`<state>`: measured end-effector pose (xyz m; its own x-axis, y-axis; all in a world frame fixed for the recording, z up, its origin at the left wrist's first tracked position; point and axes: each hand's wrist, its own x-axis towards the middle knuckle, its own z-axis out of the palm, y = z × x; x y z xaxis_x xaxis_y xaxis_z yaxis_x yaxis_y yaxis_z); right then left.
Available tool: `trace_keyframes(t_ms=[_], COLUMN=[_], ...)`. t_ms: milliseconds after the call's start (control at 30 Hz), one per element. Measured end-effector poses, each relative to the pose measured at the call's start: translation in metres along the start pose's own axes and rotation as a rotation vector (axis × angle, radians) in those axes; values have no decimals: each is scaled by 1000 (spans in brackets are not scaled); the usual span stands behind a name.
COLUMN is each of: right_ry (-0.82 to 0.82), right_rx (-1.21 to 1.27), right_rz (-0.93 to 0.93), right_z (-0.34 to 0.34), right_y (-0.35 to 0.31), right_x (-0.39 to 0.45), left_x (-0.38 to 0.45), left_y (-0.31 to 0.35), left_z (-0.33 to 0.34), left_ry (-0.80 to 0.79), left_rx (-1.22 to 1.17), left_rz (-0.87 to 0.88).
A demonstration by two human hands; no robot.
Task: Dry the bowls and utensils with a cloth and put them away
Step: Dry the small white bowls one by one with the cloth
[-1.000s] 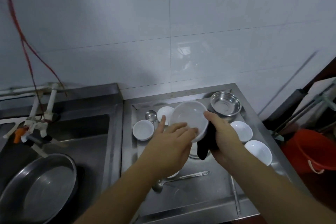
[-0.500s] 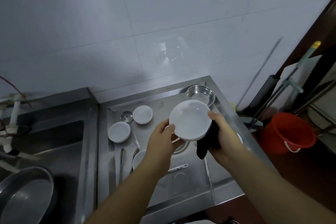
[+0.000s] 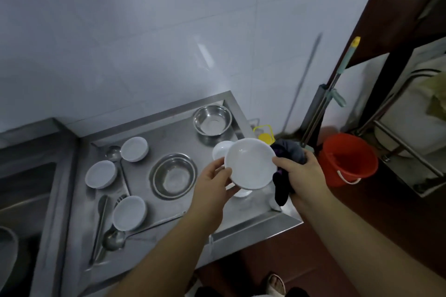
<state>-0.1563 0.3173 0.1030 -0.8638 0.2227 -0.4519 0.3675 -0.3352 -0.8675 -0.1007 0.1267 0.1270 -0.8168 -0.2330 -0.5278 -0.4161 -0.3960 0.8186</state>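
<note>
Above the steel draining counter [image 3: 183, 128], a person's left hand [image 3: 212, 190] grips the rim of a white bowl [image 3: 249, 163] while the right hand [image 3: 301, 173] pinches its far edge and clutches a dark cloth [image 3: 287, 152]; turning the bowl against the cloth would likely dry it best. Two steel bowls [image 3: 174, 175], further white bowls [image 3: 129, 212] and ladles [image 3: 113, 240] crowd the counter below; a red bucket [image 3: 347, 159] stands just beside it

Both forearms are bare, sleeveless; one foot wears a pale sandal [image 3: 276, 283].
</note>
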Motion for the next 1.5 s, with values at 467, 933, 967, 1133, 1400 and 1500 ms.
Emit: trace_keyframes(t_ms=[467, 933, 967, 1133, 1400, 1500], right_ry=[-11, -46, -48, -65, -136, -158], right_rx=[-232, -660, -676, -751, -799, -822], right_rz=[86, -35, -34, -21, -17, -37], right_z=[-4, 97, 101, 110, 113, 117], right_y=[12, 64, 68, 94, 123, 127], right_x=[81, 198, 203, 225, 246, 250], left_x=[68, 222, 230, 261, 280, 282], left_y=[-26, -15, -17, -35, -66, -69], left_z=[25, -19, -20, -31, -36, -38], left_ry=[99, 180, 203, 278, 403, 428], left_rx=[-44, 95, 106, 148, 277, 277], left_rz=[-153, -248, -245, -240, -254, -261])
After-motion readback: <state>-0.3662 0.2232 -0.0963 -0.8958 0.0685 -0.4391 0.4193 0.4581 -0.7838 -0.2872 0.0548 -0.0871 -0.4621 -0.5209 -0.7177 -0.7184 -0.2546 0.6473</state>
